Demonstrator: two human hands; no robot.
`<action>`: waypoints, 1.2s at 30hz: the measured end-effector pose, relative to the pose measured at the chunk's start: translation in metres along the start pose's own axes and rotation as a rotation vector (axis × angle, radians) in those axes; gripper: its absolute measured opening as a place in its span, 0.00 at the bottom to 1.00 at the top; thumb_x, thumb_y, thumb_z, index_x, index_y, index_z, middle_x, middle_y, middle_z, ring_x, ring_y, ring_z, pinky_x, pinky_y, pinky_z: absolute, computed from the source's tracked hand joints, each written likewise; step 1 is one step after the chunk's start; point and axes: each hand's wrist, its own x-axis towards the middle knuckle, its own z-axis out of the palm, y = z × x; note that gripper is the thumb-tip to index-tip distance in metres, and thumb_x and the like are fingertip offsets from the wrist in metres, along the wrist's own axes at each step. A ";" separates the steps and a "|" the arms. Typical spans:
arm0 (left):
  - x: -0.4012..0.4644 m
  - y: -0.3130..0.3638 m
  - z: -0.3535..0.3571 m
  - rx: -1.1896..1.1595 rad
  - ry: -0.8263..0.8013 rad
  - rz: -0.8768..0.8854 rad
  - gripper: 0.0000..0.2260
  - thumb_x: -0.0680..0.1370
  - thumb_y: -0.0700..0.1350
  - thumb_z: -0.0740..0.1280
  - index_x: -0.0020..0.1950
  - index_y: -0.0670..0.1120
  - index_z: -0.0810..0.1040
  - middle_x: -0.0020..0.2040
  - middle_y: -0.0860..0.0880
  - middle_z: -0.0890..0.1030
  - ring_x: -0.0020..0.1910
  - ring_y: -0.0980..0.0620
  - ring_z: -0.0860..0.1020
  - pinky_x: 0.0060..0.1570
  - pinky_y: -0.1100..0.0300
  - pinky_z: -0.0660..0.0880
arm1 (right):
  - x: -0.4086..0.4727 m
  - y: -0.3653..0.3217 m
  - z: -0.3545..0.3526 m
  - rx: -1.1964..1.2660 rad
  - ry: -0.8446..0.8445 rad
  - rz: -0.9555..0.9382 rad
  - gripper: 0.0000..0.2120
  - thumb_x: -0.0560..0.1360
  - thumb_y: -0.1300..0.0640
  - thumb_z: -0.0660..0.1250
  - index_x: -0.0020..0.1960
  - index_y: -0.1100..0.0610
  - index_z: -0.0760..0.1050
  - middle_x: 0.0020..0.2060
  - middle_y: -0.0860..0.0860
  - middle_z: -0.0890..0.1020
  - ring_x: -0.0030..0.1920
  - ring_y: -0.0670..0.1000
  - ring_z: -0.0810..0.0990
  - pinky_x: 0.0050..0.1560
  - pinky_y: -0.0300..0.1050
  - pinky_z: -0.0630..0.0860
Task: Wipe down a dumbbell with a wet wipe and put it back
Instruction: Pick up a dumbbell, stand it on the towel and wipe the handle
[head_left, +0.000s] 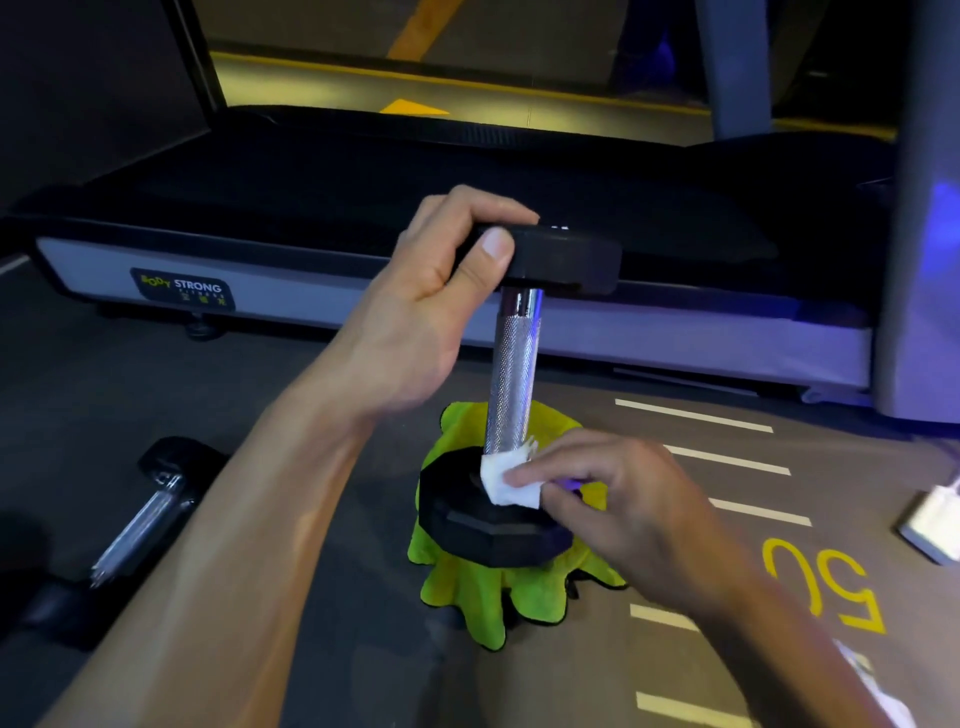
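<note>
Dumbbell (511, 384) stands upright on its lower head, on the green cloth (483, 597) on the floor just near of the treadmill (291, 291). My left hand (415, 312) is clamped on the top head. My right hand (623, 499) pinches the wet wipe (506, 480) against the handle's base. Another dumbbell (140, 525) lies far left.
</note>
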 end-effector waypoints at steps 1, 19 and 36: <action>0.000 0.001 0.001 0.001 -0.006 0.004 0.10 0.86 0.51 0.57 0.63 0.60 0.75 0.54 0.62 0.72 0.60 0.59 0.72 0.64 0.65 0.65 | 0.006 0.000 -0.004 -0.033 -0.053 0.010 0.14 0.76 0.61 0.71 0.49 0.42 0.87 0.46 0.40 0.84 0.48 0.39 0.81 0.47 0.28 0.70; 0.004 0.004 0.007 -0.021 0.013 0.011 0.10 0.86 0.48 0.59 0.64 0.54 0.77 0.55 0.57 0.73 0.56 0.66 0.73 0.62 0.72 0.66 | 0.017 -0.002 0.018 -0.327 0.328 -0.301 0.10 0.79 0.61 0.67 0.58 0.51 0.82 0.48 0.49 0.80 0.47 0.56 0.81 0.46 0.50 0.76; 0.004 0.001 0.005 -0.027 0.042 -0.018 0.10 0.85 0.50 0.60 0.64 0.54 0.77 0.57 0.54 0.75 0.60 0.59 0.75 0.64 0.64 0.69 | 0.044 -0.006 0.019 -0.326 0.510 -0.249 0.21 0.79 0.67 0.66 0.71 0.59 0.75 0.65 0.53 0.75 0.61 0.57 0.80 0.55 0.56 0.81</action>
